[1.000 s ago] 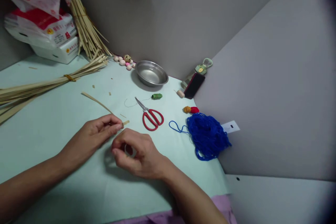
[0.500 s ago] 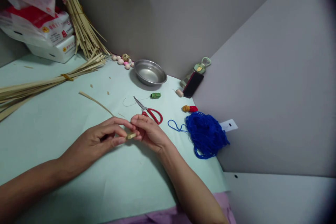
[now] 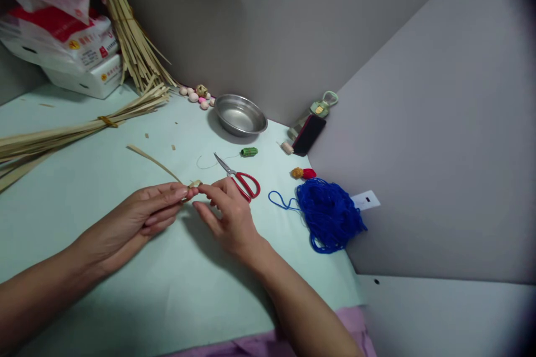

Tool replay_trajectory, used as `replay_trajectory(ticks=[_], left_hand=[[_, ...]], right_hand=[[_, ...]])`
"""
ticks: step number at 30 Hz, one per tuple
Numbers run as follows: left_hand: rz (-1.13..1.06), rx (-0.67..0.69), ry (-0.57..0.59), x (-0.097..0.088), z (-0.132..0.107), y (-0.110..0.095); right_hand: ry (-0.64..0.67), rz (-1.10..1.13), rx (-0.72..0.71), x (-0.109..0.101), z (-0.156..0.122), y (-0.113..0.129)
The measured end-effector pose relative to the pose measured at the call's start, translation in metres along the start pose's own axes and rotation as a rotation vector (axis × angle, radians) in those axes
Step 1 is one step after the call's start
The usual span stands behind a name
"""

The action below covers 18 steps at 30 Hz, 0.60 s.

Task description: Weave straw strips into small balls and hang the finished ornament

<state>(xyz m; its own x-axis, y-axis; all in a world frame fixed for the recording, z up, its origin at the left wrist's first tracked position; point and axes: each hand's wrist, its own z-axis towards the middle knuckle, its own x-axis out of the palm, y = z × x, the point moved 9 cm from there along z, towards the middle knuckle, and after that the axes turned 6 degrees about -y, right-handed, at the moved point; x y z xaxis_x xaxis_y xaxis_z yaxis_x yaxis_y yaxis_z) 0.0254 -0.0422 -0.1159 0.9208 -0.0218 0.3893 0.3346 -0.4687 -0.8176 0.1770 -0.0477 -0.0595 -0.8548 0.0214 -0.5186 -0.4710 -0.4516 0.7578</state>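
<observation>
My left hand (image 3: 146, 217) pinches a small folded piece of pale straw strip (image 3: 195, 184) between thumb and fingertips. My right hand (image 3: 232, 217) has its thumb and index finger spread apart, and the index fingertip touches or nearly touches the folded strip. A long thin straw strip (image 3: 153, 160) stretches away to the left; its near end reaches my left fingertips, and I cannot tell whether it joins the folded piece. Just beyond my right hand lie red-handled scissors (image 3: 238, 175), their handles partly covered by it.
Tied straw bundles (image 3: 75, 133) lie at left, near tissue packs (image 3: 90, 75). A metal bowl (image 3: 240, 116), small egg-like balls (image 3: 193, 97), a green woven piece (image 3: 249, 152), a phone (image 3: 309, 135) and a bottle (image 3: 320, 109) stand or lie farther back. Blue cord (image 3: 329, 215) lies at right.
My left hand has turned and shifted slightly up-left with the folded strip. My right hand has opened its pinch, its thumb now away from the index finger.
</observation>
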Motion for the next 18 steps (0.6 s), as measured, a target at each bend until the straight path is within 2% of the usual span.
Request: replay_trajectory(ticks=[2, 5, 11, 14, 18], left_hand=[[0.026, -0.006, -0.002, 0.001, 0.0, 0.006], [0.045, -0.01, 0.008, 0.003, -0.002, 0.011], [-0.055, -0.012, 0.053, 0.009, -0.003, 0.009], [-0.049, -0.023, 0.087, 0.012, -0.004, 0.011], [-0.042, -0.034, 0.099, 0.013, -0.004, 0.014]], right_hand=[[-0.01, -0.077, -0.048, 0.007, -0.003, -0.001], [-0.07, -0.072, -0.062, 0.009, -0.005, -0.004], [-0.095, -0.053, -0.128, 0.009, -0.006, 0.005], [-0.136, -0.006, -0.11, 0.005, -0.007, 0.005], [-0.178, -0.061, -0.073, 0.003, -0.008, 0.004]])
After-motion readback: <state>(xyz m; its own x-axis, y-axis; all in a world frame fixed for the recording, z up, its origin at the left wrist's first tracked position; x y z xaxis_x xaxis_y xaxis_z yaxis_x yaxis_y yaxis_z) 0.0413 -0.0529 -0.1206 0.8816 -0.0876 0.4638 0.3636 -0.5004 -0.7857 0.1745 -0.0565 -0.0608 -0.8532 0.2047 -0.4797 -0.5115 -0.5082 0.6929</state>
